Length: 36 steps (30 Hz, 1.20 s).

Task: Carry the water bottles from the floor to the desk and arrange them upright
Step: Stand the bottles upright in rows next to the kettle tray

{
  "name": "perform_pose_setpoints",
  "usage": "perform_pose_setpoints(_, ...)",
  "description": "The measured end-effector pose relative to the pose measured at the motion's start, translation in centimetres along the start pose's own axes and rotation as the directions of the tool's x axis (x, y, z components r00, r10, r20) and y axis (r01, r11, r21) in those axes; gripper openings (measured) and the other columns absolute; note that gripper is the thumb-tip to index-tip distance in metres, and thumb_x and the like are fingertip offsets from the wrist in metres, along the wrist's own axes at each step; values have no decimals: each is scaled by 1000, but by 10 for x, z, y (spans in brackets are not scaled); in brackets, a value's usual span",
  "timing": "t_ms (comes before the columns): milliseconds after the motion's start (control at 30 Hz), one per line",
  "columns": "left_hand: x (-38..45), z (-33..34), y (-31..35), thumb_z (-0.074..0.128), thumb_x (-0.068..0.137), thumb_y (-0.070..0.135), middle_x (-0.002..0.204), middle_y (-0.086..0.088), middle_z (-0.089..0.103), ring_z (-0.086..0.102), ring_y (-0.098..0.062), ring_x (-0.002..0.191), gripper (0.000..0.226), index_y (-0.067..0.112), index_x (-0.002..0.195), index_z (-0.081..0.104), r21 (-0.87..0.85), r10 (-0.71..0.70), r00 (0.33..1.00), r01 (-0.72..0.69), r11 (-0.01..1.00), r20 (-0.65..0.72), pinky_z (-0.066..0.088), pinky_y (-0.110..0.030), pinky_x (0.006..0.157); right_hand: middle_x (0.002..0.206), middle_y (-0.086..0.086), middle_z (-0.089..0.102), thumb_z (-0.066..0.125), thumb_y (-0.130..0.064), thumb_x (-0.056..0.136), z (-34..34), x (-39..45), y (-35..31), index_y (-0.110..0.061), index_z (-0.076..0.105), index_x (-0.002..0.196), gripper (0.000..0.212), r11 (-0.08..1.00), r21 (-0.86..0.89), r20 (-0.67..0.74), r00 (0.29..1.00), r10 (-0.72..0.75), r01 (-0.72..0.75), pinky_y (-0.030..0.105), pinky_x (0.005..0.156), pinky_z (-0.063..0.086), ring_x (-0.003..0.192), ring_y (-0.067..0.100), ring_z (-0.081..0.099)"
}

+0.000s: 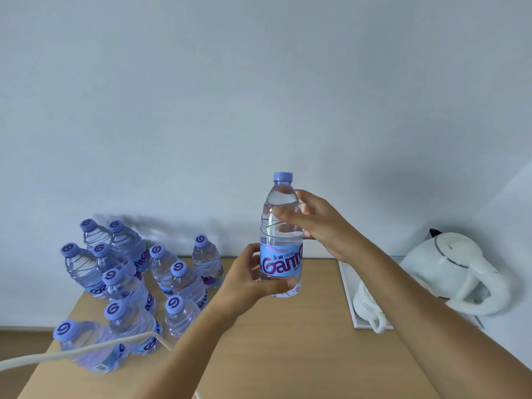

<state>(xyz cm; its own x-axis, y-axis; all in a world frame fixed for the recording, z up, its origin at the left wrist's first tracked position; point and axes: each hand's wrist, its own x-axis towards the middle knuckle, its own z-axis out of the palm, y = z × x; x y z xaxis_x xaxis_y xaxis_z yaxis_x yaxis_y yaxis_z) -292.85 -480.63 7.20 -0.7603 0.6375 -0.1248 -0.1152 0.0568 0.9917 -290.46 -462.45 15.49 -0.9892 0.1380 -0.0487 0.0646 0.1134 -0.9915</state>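
Head view: clear ribbed plastic bottle (280,243), blue screw cap, blue label with magenta lettering, full of water, held upright in the air above the desk (288,341). Left hand (250,279) grips the base, thumb curled across the front under the label. Right hand (319,223) wraps the shoulder, fingers and thumb closed round it. Desk is smooth light wood laminate. On its left side, a cluster of matching bottles (129,283) stands upright, close together, all capped and holding water. White cable (86,348) runs in front of the nearest ones. On the right, a white tray (349,295) holds a glossy white kettle (454,272) and a white cup (367,305).
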Motion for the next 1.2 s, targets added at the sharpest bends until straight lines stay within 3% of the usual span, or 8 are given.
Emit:
perform_pose_setpoints(67, 5, -1, -6, 93, 55, 24, 109, 1, 70, 70, -20, 98, 68, 27, 113, 56, 25, -13, 1000, 13, 1000, 10, 59, -33, 78, 108, -3, 73, 73, -38, 83, 0, 1, 7, -27, 63, 114, 34, 999, -40, -29, 999, 20, -21, 36, 88, 57, 99, 17, 71)
perform_pose_setpoints(367, 37, -2, -31, 86, 66, 13, 107, 9, 71, 67, -5, 99, 58, 23, 115, 57, 126, -87, 983, 67, 990, 164, 53, -17, 73, 102, -7, 74, 80, -30, 78, 4, 3, 46, -25, 66, 107, 33, 987, -157, -231, 973, -8, -29, 40, 93, 54, 98, 9, 69)
perform_pose_setpoints(667, 94, 32, -78, 84, 70, 9, 89, 11, 70, 65, -1, 82, 41, 21, 105, 67, 216, -204, 975, 181, 959, 87, 48, -8, 61, 110, -7, 68, 85, -37, 67, -24, 5, 110, -36, 58, 116, 56, 972, -157, -281, 952, 124, -173, 43, 96, 51, 106, 14, 64)
perform_pose_setpoints(733, 105, 41, -88, 85, 67, 6, 76, 16, 71, 66, 4, 71, 39, 35, 89, 70, 231, -175, 981, 151, 961, 83, 47, -6, 57, 109, -8, 68, 86, -31, 68, -32, 9, 123, -39, 56, 116, 57, 969, -150, -277, 949, 151, -198, 39, 95, 52, 105, 12, 64)
perform_pose_setpoints(800, 114, 48, -96, 87, 60, 2, 79, 28, 70, 67, 8, 72, 49, 44, 77, 69, 240, -147, 987, 127, 963, 67, 50, -9, 56, 110, -9, 67, 86, -25, 70, -39, 12, 134, -39, 55, 116, 58, 969, -137, -264, 950, 165, -206, 34, 94, 53, 104, 10, 64)
perform_pose_setpoints(867, 123, 54, -106, 87, 57, -2, 82, 29, 69, 67, 8, 75, 53, 40, 80, 65, 245, -129, 990, 114, 963, 47, 51, -11, 57, 111, -8, 67, 85, -22, 71, -46, 15, 146, -36, 53, 118, 59, 965, -158, -250, 954, 167, -210, 28, 90, 53, 104, 9, 64)
perform_pose_setpoints(1033, 144, 76, -131, 78, 62, -16, 82, 11, 68, 66, 6, 72, 53, 28, 87, 60, 252, -132, 990, 139, 958, -44, 50, -11, 56, 99, -6, 69, 83, -11, 71, -60, 20, 173, -36, 52, 110, 56, 953, -216, -266, 952, 151, -211, 22, 77, 53, 90, 7, 66)
perform_pose_setpoints(1200, 166, 96, -149, 77, 61, -5, 93, 5, 71, 68, -7, 87, 52, 32, 94, 63, 285, -78, 992, 103, 953, -99, 58, -32, 73, 94, -10, 67, 86, -17, 60, -74, 25, 195, -35, 54, 102, 56, 955, -198, -329, 933, 147, -221, 17, 72, 51, 84, 3, 63)
